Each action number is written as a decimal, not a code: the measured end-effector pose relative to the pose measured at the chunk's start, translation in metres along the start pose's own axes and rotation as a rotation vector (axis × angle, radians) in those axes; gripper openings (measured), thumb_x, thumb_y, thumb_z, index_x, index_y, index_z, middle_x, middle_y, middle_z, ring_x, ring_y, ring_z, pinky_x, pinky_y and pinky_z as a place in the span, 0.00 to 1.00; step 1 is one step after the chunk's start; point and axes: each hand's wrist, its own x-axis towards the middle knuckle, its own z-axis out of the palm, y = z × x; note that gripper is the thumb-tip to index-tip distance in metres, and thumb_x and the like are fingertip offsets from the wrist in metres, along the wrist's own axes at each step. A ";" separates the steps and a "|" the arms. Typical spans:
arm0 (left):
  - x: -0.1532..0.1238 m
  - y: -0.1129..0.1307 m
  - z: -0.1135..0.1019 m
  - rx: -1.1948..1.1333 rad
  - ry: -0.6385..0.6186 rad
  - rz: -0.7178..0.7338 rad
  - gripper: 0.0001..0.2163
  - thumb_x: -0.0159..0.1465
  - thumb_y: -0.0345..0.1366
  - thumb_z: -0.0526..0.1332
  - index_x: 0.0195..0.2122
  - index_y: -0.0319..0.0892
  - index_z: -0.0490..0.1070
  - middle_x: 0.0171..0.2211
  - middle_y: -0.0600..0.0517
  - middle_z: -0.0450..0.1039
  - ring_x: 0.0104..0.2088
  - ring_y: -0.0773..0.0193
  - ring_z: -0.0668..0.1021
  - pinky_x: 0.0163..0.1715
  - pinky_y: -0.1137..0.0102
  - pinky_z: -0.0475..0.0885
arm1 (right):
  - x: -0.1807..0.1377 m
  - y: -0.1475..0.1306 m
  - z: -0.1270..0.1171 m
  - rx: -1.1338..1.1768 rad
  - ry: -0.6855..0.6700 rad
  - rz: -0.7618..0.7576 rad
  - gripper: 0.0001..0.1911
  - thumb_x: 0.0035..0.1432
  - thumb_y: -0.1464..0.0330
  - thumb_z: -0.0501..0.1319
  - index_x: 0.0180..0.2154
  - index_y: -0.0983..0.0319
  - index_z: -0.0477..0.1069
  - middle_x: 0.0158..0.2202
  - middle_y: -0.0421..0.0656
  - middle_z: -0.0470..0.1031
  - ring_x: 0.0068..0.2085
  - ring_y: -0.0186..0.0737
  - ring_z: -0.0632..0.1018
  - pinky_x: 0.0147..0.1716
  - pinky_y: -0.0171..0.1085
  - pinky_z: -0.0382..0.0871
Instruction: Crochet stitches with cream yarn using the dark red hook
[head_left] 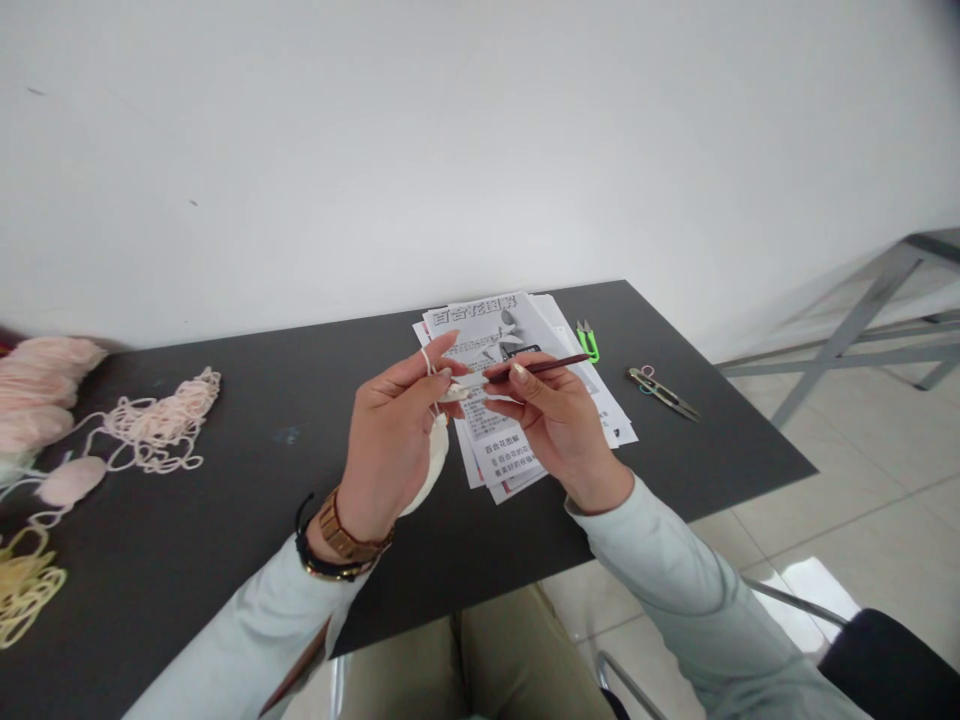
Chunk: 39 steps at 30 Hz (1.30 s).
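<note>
My left hand point(394, 435) is raised over the dark table point(247, 530), its fingers closed on a small cream crocheted piece point(433, 462) that hangs below the palm. A strand of cream yarn loops over its index finger. My right hand point(555, 420) pinches a dark reddish crochet hook point(551, 365), whose tip meets the cream piece between the two hands. Both hands hover just above a stack of printed instruction sheets point(517, 330).
Pale pink yarn point(161, 420) lies tangled at the left, with pink skeins point(37, 390) behind it and yellow yarn point(22, 590) at the near left edge. Green thread snips point(587, 340) and small scissors point(664, 392) lie right of the sheets. A metal table frame point(862, 320) stands at far right.
</note>
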 end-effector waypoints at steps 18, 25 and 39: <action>-0.003 0.015 -0.002 0.107 -0.055 -0.031 0.18 0.53 0.29 0.62 0.45 0.39 0.79 0.31 0.48 0.81 0.33 0.57 0.80 0.28 0.66 0.76 | 0.003 0.000 -0.002 0.000 0.029 -0.073 0.10 0.48 0.64 0.74 0.31 0.58 0.77 0.32 0.37 0.84 0.28 0.30 0.82 0.31 0.29 0.81; 0.000 0.017 -0.004 0.227 -0.042 -0.048 0.15 0.54 0.38 0.71 0.42 0.39 0.81 0.36 0.47 0.81 0.30 0.65 0.79 0.25 0.70 0.76 | 0.003 -0.001 -0.004 0.006 0.031 -0.051 0.09 0.48 0.64 0.74 0.31 0.57 0.77 0.32 0.37 0.84 0.29 0.30 0.82 0.32 0.29 0.81; -0.009 0.000 -0.006 0.504 -0.004 0.256 0.22 0.59 0.38 0.68 0.55 0.45 0.75 0.32 0.53 0.80 0.27 0.66 0.80 0.30 0.71 0.79 | 0.005 0.001 -0.005 0.048 0.090 -0.069 0.12 0.45 0.63 0.75 0.31 0.57 0.76 0.32 0.36 0.83 0.29 0.30 0.81 0.30 0.29 0.80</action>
